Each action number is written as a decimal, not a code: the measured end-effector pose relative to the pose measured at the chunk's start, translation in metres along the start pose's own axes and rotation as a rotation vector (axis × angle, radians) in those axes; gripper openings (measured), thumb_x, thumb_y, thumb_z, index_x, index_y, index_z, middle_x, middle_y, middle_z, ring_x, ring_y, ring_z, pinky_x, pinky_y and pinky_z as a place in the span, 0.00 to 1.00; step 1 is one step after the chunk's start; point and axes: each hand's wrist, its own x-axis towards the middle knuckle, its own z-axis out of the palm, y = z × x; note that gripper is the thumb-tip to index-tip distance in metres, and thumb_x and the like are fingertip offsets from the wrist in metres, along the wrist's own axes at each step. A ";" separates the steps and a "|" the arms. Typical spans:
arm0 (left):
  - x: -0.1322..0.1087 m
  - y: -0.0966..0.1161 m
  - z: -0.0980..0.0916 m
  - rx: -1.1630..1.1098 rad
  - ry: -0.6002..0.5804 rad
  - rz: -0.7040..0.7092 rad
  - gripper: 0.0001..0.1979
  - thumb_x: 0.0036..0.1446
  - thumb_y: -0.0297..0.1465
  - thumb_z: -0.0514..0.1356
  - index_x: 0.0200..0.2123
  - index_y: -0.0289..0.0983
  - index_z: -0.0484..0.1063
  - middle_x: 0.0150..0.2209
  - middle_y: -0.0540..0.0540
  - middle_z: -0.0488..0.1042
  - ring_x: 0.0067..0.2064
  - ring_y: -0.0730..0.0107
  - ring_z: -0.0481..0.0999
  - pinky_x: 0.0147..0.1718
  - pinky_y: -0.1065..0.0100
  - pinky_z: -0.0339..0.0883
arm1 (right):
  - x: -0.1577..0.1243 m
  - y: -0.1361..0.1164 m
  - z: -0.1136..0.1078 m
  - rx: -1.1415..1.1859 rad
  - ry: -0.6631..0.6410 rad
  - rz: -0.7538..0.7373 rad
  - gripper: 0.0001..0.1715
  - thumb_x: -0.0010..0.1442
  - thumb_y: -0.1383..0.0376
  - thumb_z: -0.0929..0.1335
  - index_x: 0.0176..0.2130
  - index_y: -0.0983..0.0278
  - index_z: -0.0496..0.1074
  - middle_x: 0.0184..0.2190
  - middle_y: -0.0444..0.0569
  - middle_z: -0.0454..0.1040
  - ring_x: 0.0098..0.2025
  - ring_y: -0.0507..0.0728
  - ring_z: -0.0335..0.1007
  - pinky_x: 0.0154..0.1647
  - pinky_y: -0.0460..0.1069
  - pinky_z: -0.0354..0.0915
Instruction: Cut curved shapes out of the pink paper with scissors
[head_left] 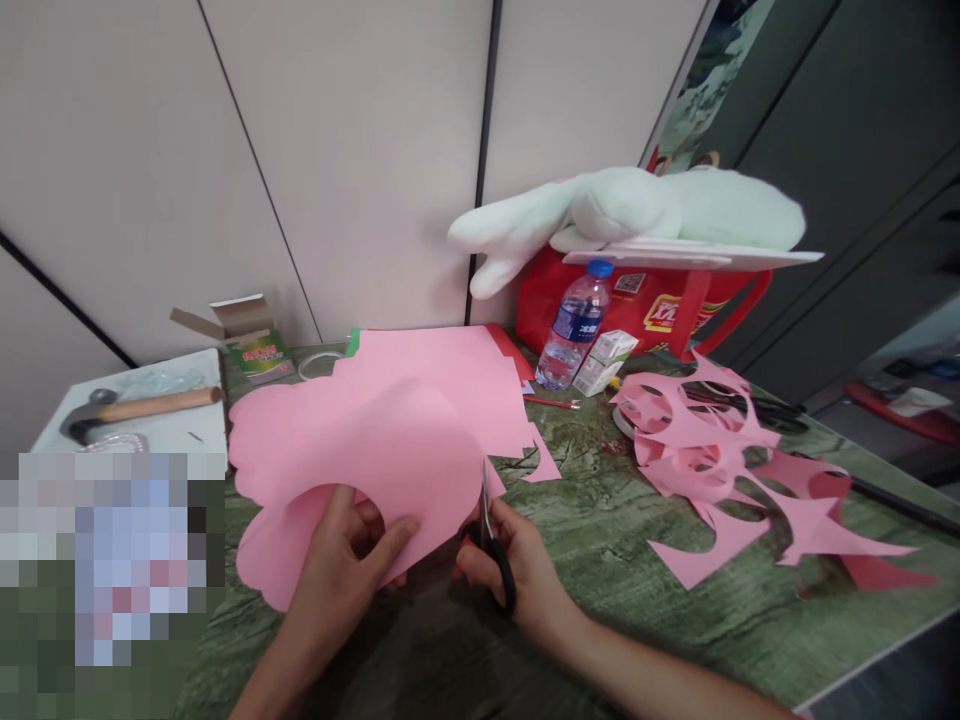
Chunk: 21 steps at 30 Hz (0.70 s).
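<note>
A large sheet of pink paper (pixel 352 430) with a scalloped left edge spreads over the middle of the table. My left hand (pixel 356 545) grips its near edge, thumb on top, beside a curved cutout. In my right hand (pixel 517 560) are black-handled scissors (pixel 499 560), their blades pointing away from me at the paper's right edge. Whether the blades are parted is hard to make out. Just beyond the blades lies a small pink offcut (pixel 544 460). More flat pink paper (pixel 435 350) lies behind the sheet.
Pink paper scraps (pixel 705 450) heap on the right. Behind stand a water bottle (pixel 574 325), a small carton (pixel 606 362) and a red bag (pixel 637 300) under a white plush toy (pixel 622 205). To the left, a hammer (pixel 150 405) rests on a white board (pixel 202 430) near an opened box (pixel 259 350).
</note>
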 end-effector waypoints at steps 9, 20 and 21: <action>0.000 -0.005 0.000 0.019 -0.041 -0.004 0.15 0.52 0.39 0.60 0.31 0.42 0.54 0.21 0.58 0.71 0.09 0.82 0.60 0.06 0.77 0.49 | 0.004 -0.007 -0.001 0.132 -0.044 -0.032 0.34 0.42 0.52 0.76 0.45 0.59 0.64 0.29 0.42 0.67 0.29 0.53 0.61 0.28 0.46 0.57; 0.002 -0.012 -0.005 0.176 0.041 0.038 0.15 0.51 0.40 0.61 0.28 0.41 0.56 0.19 0.59 0.65 0.13 0.80 0.60 0.09 0.75 0.52 | 0.004 -0.011 -0.001 0.075 -0.047 -0.023 0.29 0.41 0.49 0.76 0.36 0.62 0.66 0.23 0.40 0.62 0.23 0.50 0.52 0.23 0.45 0.51; 0.002 -0.012 -0.005 0.181 0.045 0.045 0.15 0.51 0.41 0.61 0.28 0.41 0.56 0.19 0.58 0.65 0.14 0.79 0.61 0.10 0.75 0.52 | 0.004 -0.011 -0.001 0.079 -0.049 -0.023 0.29 0.41 0.49 0.75 0.36 0.62 0.65 0.23 0.40 0.62 0.24 0.50 0.53 0.23 0.45 0.51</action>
